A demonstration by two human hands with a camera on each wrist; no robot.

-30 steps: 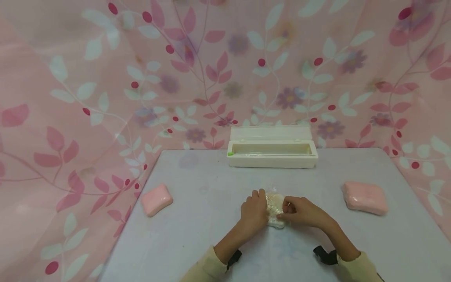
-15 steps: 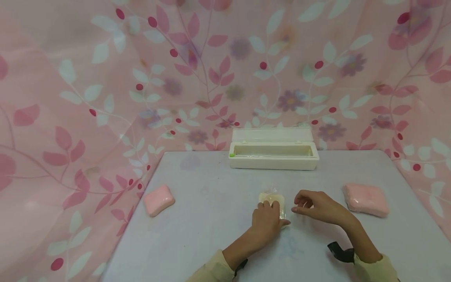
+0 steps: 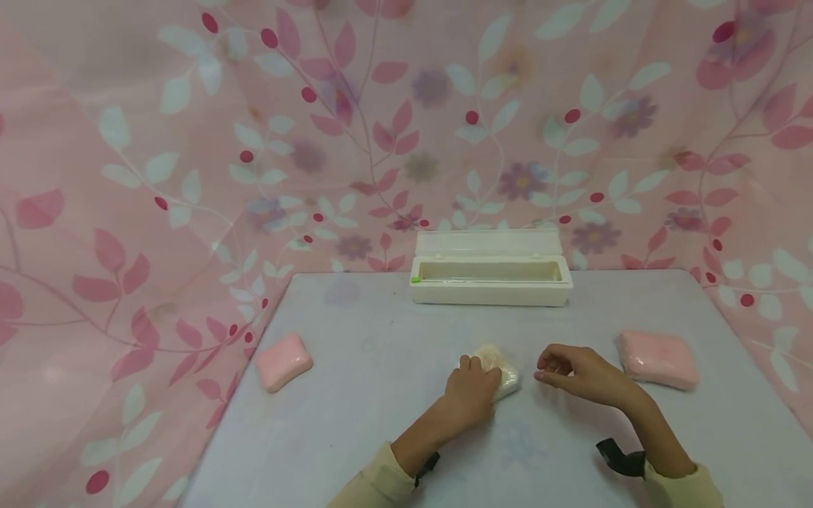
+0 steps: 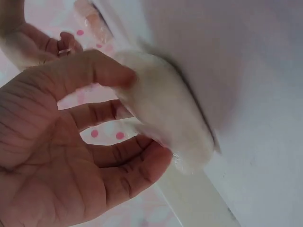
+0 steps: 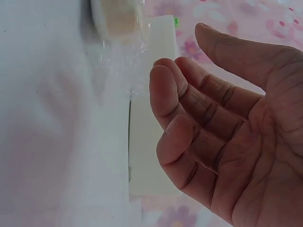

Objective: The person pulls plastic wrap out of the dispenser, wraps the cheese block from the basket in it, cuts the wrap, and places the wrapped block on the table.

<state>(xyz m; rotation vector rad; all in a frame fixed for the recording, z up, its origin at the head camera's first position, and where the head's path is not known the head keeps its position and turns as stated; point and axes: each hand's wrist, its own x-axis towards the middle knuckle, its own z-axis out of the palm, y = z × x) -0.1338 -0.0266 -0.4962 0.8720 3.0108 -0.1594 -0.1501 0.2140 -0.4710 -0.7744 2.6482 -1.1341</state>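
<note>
Pinching cream pkg [image 3: 507,379] w/ L grip [image 3: 471,391], palm [image 4: 52,179] only in L-wrist view, R grip [image 3: 586,377] half-wide

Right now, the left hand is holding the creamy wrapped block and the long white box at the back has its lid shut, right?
Not quite: the lid of the long white box isn't shut. It stands open, raised at the back of the box, as the head view shows. The left hand is indeed holding the creamy wrapped block.
</note>
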